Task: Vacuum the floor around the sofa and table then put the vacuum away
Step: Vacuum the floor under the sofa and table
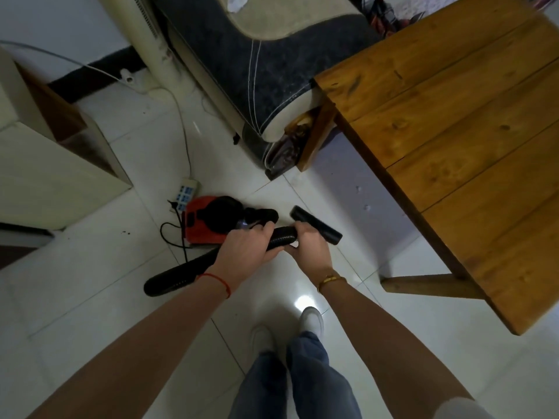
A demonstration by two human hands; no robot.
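A red and black vacuum (203, 222) sits on the white tiled floor (121, 297) in front of me. Its black ribbed hose (178, 275) loops down to the left. My left hand (246, 247) grips the hose from above. My right hand (310, 247) holds the hose's end where a black nozzle tube (316, 225) points up and to the right. The dark sofa (257, 68) with a beige cushion stands at the top. The wooden table (453, 131) fills the right side.
A white power strip (186, 193) lies left of the vacuum, with a black cord (169, 237) and a white cable (181, 122) on the floor. A cream cabinet (45, 164) stands at left. My feet (311, 320) are below the hands.
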